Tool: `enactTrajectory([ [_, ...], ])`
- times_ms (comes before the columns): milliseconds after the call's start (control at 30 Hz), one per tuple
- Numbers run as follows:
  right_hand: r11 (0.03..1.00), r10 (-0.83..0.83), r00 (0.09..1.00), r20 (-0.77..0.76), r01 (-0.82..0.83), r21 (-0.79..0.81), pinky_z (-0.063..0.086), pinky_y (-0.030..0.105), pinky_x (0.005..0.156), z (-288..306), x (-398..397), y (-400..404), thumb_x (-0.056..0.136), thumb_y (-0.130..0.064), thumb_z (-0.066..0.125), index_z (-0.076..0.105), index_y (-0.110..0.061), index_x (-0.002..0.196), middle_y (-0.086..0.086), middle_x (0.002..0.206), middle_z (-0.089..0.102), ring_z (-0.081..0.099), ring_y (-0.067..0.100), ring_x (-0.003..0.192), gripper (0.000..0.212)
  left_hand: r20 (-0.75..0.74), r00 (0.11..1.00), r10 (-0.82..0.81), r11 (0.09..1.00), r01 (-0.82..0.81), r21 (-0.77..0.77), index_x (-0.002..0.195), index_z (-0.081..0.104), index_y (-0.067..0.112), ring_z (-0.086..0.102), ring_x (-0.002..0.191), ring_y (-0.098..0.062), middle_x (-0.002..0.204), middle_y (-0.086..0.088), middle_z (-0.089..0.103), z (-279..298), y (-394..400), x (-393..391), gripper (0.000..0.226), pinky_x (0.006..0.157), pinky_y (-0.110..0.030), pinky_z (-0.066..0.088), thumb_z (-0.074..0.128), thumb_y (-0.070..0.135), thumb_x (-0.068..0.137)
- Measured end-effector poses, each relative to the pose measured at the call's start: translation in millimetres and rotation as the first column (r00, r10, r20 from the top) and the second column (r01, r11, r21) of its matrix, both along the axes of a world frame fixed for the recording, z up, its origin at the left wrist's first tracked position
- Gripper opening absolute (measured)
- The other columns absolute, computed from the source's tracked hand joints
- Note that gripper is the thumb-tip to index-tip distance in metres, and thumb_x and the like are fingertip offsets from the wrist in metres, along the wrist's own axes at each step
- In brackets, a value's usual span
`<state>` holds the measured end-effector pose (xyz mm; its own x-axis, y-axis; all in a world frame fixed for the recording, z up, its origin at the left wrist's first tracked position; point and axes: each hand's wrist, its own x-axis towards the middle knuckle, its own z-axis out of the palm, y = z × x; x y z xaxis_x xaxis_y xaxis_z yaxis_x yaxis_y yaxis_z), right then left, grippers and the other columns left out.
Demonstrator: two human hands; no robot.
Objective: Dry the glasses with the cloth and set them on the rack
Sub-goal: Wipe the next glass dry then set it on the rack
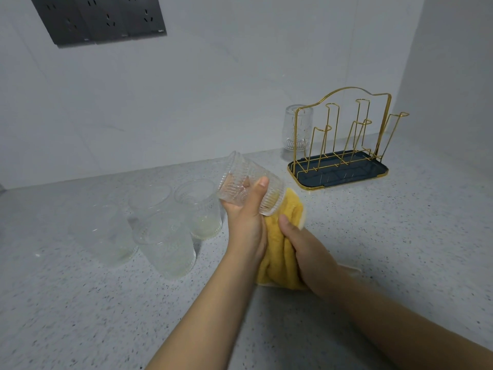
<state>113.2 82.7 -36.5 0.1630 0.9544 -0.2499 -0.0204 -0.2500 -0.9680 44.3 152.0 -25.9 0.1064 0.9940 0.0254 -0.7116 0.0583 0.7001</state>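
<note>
My left hand (246,220) grips a ribbed clear glass (241,180), tilted on its side above the counter with its mouth toward the right. My right hand (304,249) holds a yellow cloth (280,252), bunched up against the mouth of the glass. Several more ribbed glasses (165,241) stand upright in a cluster on the counter to the left. A gold wire rack (344,134) on a dark tray (338,177) stands at the back right. One glass (296,129) hangs upside down at the rack's left end; the other pegs are bare.
The speckled grey countertop (400,236) runs to a white tiled wall behind and a wall at the right. A dark panel of sockets (101,20) is on the wall at the upper left.
</note>
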Motion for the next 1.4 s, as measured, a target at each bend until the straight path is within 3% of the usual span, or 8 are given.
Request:
enactTrajectory([
  [167,0.99,-0.048,0.994,-0.097,0.06,0.126,0.039,0.048,0.104,5,4,-1,0.084,-0.06,0.044,0.055,-0.027,0.12,0.002,0.119,0.063,0.059,0.024,0.11,0.05,0.058,0.998,-0.034,0.996,0.039,-0.085,0.122,0.041,0.03,0.062,0.115,-0.028,0.131,-0.014,0.057,-5,-1,-2,0.063,0.098,-0.048,0.05,0.074,0.005,0.075],
  [300,0.965,-0.212,0.961,-0.175,0.235,0.119,0.046,0.047,0.096,10,18,6,0.089,-0.05,0.045,0.058,-0.018,0.119,0.006,0.108,0.067,0.064,0.025,0.1,0.045,-0.183,0.976,-0.117,0.993,0.111,-0.046,0.132,0.041,0.021,0.065,0.11,-0.028,0.124,-0.012,0.063,-7,-8,0,0.083,0.094,-0.052,0.053,0.087,0.014,0.063],
  [500,0.926,-0.286,0.945,-0.16,0.315,0.207,0.052,0.041,0.083,25,39,7,0.093,-0.046,0.041,0.052,-0.017,0.124,0.007,0.104,0.065,0.063,0.024,0.095,0.044,-0.61,0.783,-0.12,0.965,0.236,0.114,0.127,0.029,0.029,0.064,0.099,-0.006,0.113,0.003,0.061,-7,-13,-7,0.075,0.076,-0.019,0.055,0.082,0.015,0.075],
  [633,0.886,-0.298,0.955,-0.014,0.282,0.367,0.05,0.033,0.083,26,43,3,0.095,-0.043,0.037,0.052,-0.024,0.121,0.0,0.103,0.063,0.061,0.015,0.096,0.035,-0.707,0.69,-0.157,0.932,0.341,0.126,0.116,0.044,0.027,0.07,0.096,-0.015,0.109,-0.003,0.07,-3,-9,-18,0.076,0.087,-0.034,0.056,0.087,0.039,0.054],
  [833,0.833,-0.305,0.925,0.225,0.144,0.535,0.04,0.014,0.047,21,40,-1,0.09,-0.05,0.043,0.056,-0.006,0.074,-0.001,0.056,0.05,0.05,0.004,0.049,0.048,-0.751,0.61,-0.253,0.86,0.497,0.114,0.112,0.061,0.021,0.07,0.09,-0.014,0.101,-0.002,0.072,0,-7,-27,0.056,0.077,-0.025,0.055,0.084,0.034,0.063],
  [1033,0.737,-0.417,0.885,0.208,0.195,0.647,0.038,0.019,0.04,18,41,-5,0.069,-0.062,0.048,0.049,-0.003,0.056,-0.006,0.044,0.046,0.047,0.009,0.042,0.061,-0.698,0.519,-0.493,0.757,0.651,-0.051,0.102,0.067,0.021,0.069,0.094,-0.02,0.097,-0.001,0.073,1,-10,-25,0.049,0.091,-0.036,0.053,0.076,0.043,0.058],
  [1200,0.731,-0.42,0.891,0.172,0.22,0.645,0.037,0.018,0.039,17,45,-7,0.07,-0.06,0.048,0.044,-0.013,0.053,-0.006,0.041,0.044,0.045,0.009,0.041,0.051,-0.504,0.475,-0.722,0.629,0.754,-0.191,0.091,0.066,0.014,0.069,0.072,-0.016,0.081,-0.003,0.072,-2,-8,-22,0.068,0.074,-0.031,0.055,0.093,0.04,0.034],
  [1400,0.702,-0.584,0.8,0.138,0.413,0.58,0.033,0.014,0.038,19,48,3,0.087,-0.049,0.052,0.042,-0.014,0.052,-0.002,0.045,0.04,0.04,0.005,0.039,0.05,-0.511,0.594,-0.621,0.756,0.626,-0.19,0.111,0.064,0.017,0.069,0.097,-0.025,0.107,-0.008,0.072,-1,-11,-20,0.054,0.09,-0.049,0.054,0.077,0.041,0.065],
])
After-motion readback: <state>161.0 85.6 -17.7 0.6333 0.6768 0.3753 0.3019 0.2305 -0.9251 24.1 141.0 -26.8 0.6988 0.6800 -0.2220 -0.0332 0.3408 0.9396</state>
